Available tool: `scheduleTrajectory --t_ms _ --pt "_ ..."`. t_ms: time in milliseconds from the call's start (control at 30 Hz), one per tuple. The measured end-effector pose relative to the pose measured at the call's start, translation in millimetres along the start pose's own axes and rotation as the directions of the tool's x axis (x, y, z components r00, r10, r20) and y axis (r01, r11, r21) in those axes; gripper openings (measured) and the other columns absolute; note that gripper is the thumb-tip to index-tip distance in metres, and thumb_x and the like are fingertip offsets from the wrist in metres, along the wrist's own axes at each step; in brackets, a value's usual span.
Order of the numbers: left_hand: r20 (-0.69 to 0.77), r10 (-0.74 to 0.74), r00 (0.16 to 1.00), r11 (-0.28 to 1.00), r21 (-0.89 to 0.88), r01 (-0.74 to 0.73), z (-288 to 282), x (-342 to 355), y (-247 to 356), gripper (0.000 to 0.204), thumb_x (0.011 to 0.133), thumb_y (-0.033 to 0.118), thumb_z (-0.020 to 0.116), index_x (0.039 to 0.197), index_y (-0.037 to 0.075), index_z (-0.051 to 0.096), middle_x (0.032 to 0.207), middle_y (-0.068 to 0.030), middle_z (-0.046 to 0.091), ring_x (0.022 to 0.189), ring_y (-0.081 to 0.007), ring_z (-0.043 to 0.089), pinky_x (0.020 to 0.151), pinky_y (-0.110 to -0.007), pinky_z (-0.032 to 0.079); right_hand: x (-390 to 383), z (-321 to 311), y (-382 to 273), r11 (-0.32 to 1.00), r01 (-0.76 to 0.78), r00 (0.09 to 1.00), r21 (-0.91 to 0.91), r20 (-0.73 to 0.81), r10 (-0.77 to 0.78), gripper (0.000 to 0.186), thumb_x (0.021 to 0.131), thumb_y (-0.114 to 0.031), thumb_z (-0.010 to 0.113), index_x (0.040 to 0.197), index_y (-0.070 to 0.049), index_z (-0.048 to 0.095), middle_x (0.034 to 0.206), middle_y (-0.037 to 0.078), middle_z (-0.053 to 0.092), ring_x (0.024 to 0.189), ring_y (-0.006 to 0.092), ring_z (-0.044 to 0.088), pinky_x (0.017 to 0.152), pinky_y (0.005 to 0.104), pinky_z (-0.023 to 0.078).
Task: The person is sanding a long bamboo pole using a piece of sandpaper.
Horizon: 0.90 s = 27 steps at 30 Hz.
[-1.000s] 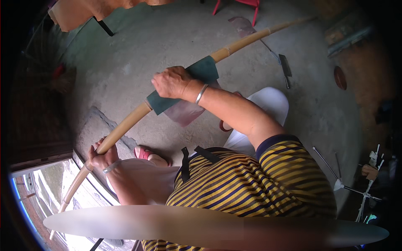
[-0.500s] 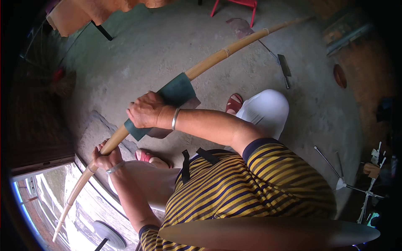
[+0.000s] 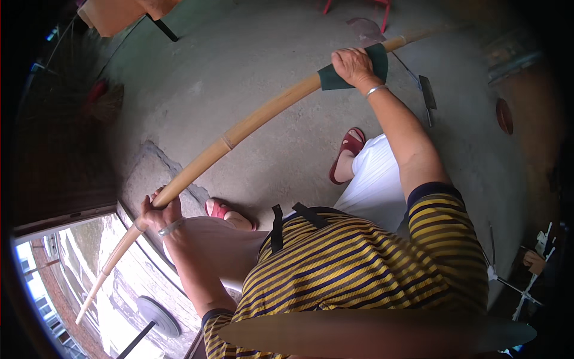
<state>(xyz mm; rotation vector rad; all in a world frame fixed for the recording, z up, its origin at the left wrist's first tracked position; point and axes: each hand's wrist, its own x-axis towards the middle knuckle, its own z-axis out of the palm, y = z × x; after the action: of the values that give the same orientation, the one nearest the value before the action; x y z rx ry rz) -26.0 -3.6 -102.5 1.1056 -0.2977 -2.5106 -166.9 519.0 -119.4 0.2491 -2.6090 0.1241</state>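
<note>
A long bamboo pole [image 3: 260,122] slants across the view from the lower left to the far upper right, held off the floor. My left hand [image 3: 160,214] is closed around its lower part, near a joint, with a silver bangle at the wrist. Far up the pole, my right hand [image 3: 357,67] grips a dark green sheet, which looks like sandpaper [image 3: 333,79], folded over the bamboo. The palm side of the right hand is hidden by the sheet and pole. The pole's far tip blurs into the dark rim.
A cleaver-like blade with a handle [image 3: 427,94] lies on the concrete floor beyond my right knee. Red chair legs [image 3: 385,15] stand at the far edge. A cloth-covered table [image 3: 122,13] is far left. A round grey disc on a rod [image 3: 158,316] stands lower left.
My right hand has slid with the green sheet up the pole, away to the upper right, and that arm has straightened. My left hand stays on the lower part.
</note>
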Motion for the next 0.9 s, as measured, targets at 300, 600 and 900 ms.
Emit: scheduleTrajectory --t_ms 300,600,900 --pt "0.063 0.096 0.993 0.994 0.054 -0.1 3 -13 -13 0.014 0.07 0.015 0.051 0.062 0.008 0.042 0.057 -0.0028 0.042 0.058 -0.0206 0.048 0.068 -0.038 0.044 -10 -51 -306 0.841 0.173 0.928 0.513 0.201 -0.314 0.029 0.083 -0.026 0.048 0.064 -0.009 0.061 0.06 0.014 0.062 0.059 0.0296 0.062 0.066 0.039 0.046" --pt "0.043 -0.012 0.999 0.999 -0.039 0.014 1 -16 -10 0.013 0.069 0.014 0.051 0.064 0.007 0.042 0.06 -0.0049 0.043 0.061 -0.0229 0.047 0.071 -0.039 0.044 -2 -18 -165 0.941 0.135 0.985 0.311 0.059 -0.16 0.03 0.082 -0.024 0.044 0.065 -0.009 0.062 0.063 0.015 0.062 0.059 0.0331 0.061 0.059 0.0398 0.05" --pt "0.106 0.058 0.993 0.998 -0.025 -0.056 5 -19 -21 0.01 0.07 0.012 0.051 0.068 0.007 0.041 0.061 -0.0042 0.042 0.059 -0.0206 0.045 0.07 -0.038 0.043 -17 -27 -247 0.911 0.215 0.976 0.351 -0.067 -0.205 0.023 0.079 -0.02 0.048 0.063 -0.007 0.056 0.064 0.01 0.059 0.064 0.0273 0.058 0.063 0.0376 0.041"
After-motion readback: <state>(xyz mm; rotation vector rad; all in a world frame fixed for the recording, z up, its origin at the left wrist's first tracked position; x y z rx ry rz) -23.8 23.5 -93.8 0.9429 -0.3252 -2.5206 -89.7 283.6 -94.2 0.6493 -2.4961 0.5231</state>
